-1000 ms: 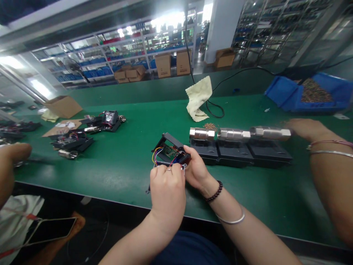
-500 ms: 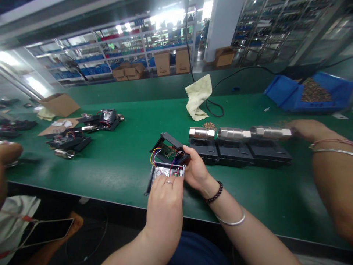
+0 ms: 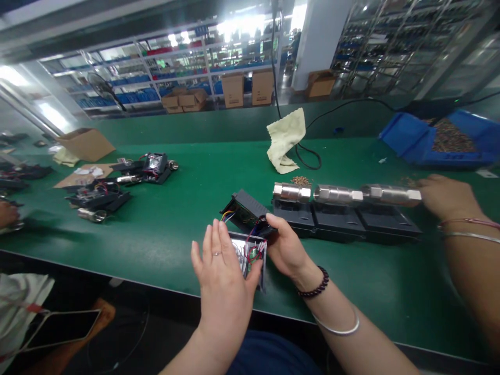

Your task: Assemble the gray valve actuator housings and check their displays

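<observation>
Between my hands is an opened dark-grey electronics housing, its two halves joined by thin coloured wires. My right hand (image 3: 287,247) is closed on the right end of the upper housing half (image 3: 250,208), thumb on top. My left hand (image 3: 224,271) lies over the lower housing half (image 3: 262,278), fingers stretched out past its left side. The left thumb is near a small green board (image 3: 254,253) and red wires inside. My left palm hides much of the lower half. Just right stand closed dark housings (image 3: 339,221) in a row, topped with metal fittings (image 3: 338,194).
Another person's hand (image 3: 443,195) is at the row's right end. A blue bin (image 3: 429,148) holds many small brass-coloured parts. Small screws (image 3: 300,181) lie behind the row, near a pale cloth (image 3: 287,140) and black cable. More opened housings (image 3: 97,195) lie left.
My left hand has shifted left and its fingers have straightened and spread over the lower half. The upper half has tilted. My right hand keeps its hold.
</observation>
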`<state>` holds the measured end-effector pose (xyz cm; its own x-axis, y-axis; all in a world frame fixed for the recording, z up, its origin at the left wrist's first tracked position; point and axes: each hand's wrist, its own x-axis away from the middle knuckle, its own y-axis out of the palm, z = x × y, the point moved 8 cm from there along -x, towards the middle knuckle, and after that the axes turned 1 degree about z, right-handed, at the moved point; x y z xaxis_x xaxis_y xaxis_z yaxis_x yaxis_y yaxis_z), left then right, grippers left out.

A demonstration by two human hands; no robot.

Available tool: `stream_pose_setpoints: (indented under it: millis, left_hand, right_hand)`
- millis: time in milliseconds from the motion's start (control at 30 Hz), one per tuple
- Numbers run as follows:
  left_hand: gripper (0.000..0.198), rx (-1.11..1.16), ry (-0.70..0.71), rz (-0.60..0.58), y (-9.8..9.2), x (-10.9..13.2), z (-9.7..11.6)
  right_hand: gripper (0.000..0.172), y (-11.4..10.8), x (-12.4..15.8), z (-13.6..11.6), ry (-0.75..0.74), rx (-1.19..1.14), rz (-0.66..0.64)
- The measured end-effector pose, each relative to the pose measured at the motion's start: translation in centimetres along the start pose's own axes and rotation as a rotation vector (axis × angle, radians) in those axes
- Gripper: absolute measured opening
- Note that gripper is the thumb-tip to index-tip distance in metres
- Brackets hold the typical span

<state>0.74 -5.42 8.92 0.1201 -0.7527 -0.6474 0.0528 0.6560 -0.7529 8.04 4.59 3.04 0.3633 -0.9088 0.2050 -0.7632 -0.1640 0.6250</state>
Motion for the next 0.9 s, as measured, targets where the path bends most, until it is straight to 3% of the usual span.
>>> stream_pose_setpoints:
  millis: [200,367,567,767,900]
  left_hand:
    - [0.05,0.106,0.015,0.054,-0.3,0.4,0.6]
    - [0.028,0.246,0.102,0.092,-0.5,1.0,1.3]
    - [0.027,0.307,0.114,0.077,-0.4,1.3,0.9]
    - [0.03,0.263,0.066,0.11,-0.6,1.2,0.6]
    - [0.049,0.148,-0.059,0.081,-0.4,0.8,-0.4]
  right_hand:
    - [0.036,-0.7,1.0,-1.9,-0.092,0.224,-0.058]
    - [0.04,-0.6,3.5,-4.4,-0.332,0.61,-0.096]
    - [0.044,-1.0,5.5,-4.3,-0.438,0.822,0.031]
    - [0.057,-1.7,6.9,-2.8,-0.535,0.689,-0.046]
    - [0.056,-1.8,7.3,-2.4,-0.63,0.661,-0.031]
